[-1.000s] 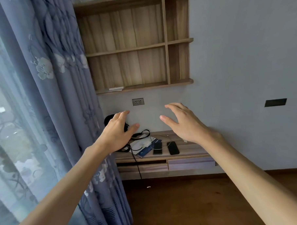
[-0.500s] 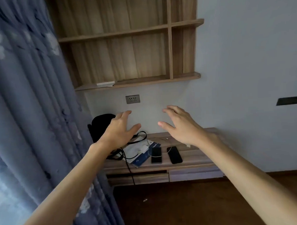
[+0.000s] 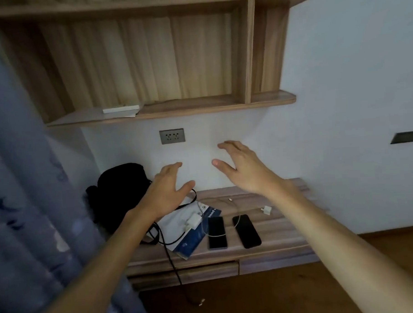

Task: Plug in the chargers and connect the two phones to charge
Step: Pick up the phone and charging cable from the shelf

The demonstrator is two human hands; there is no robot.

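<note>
Two dark phones lie side by side on a low wooden cabinet [image 3: 271, 250]: the left phone [image 3: 217, 232] and the right phone [image 3: 246, 231]. A white charger [image 3: 193, 222] rests on a white and blue envelope, its thin cable draped over the left phone. A smaller white charger [image 3: 266, 210] sits behind the right phone, with a cable across that phone. A grey wall socket [image 3: 172, 136] is above the cabinet. My left hand [image 3: 165, 193] and my right hand [image 3: 242, 169] hover above the cabinet, fingers spread, holding nothing.
A black bag [image 3: 118, 191] stands at the cabinet's left end with a black cord [image 3: 172, 264] hanging to the wooden floor. A blue curtain [image 3: 33, 223] fills the left side. Wooden shelves [image 3: 175, 108] hang above the socket. A dark wall plate [image 3: 407, 137] is at right.
The view has come closer to the cabinet and socket. Both hands stay raised and open, now nearer the wall above the phones. The curtain has slid to the left edge.
</note>
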